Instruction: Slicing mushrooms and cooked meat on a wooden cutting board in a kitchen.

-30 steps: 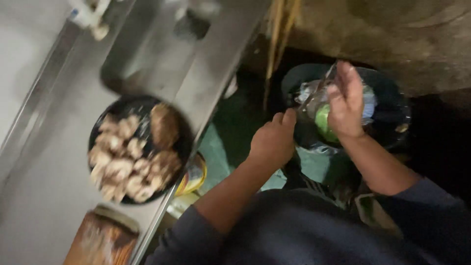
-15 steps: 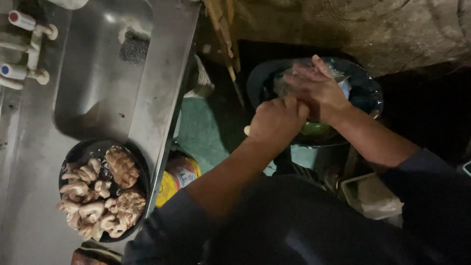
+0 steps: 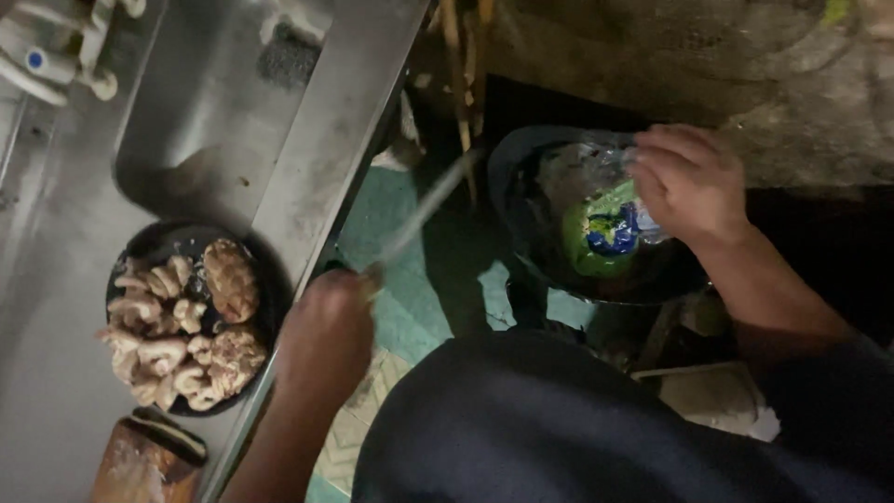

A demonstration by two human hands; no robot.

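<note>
One package only: a crinkled clear plastic bag (image 3: 596,200) with a green-and-blue printed patch, lying in the dark bin (image 3: 521,168) at two o'clock, pinched at its top by my right hand (image 3: 689,182).

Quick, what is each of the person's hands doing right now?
Left hand: closed around the handle of a long thin tool, blurred.
Right hand: fingers curled on a clear plastic bag over the dark bucket.
</note>
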